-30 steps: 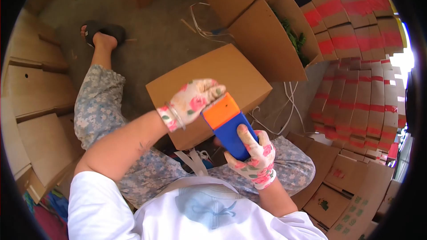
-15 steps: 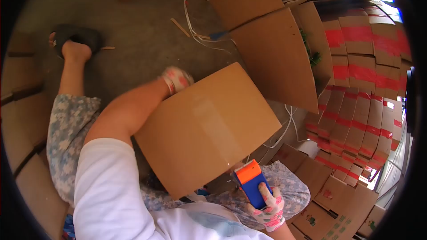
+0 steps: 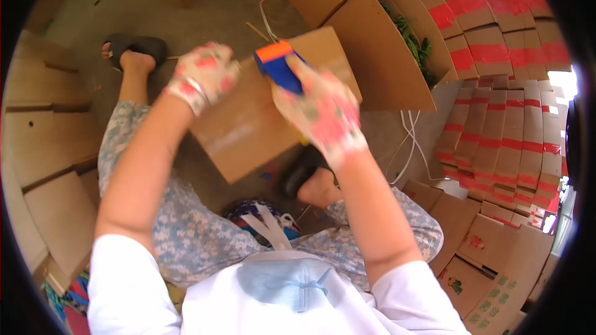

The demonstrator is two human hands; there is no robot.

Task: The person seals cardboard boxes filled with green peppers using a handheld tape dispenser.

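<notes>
A closed cardboard box [image 3: 239, 139] sits on the floor between my legs, with a strip of clear tape on its top. My right hand [image 3: 323, 108], in a floral glove, grips a blue and orange tape dispenser [image 3: 280, 67] over the box's top. My left hand [image 3: 205, 75], in a matching glove, is beside the box's far left corner. Its fingers are curled and blurred, and whether they hold anything is hidden.
An open box with green leafy contents [image 3: 413, 40] stands beyond the box. Stacked cartons with red tape [image 3: 496, 142] fill the right side. More cartons [image 3: 53, 142] line the left. White strapping [image 3: 411, 142] lies on the floor.
My right hand has carried the dispenser up from my lap to above the box. My left hand has lifted from the box's far side. The box now lies lower and farther from me.
</notes>
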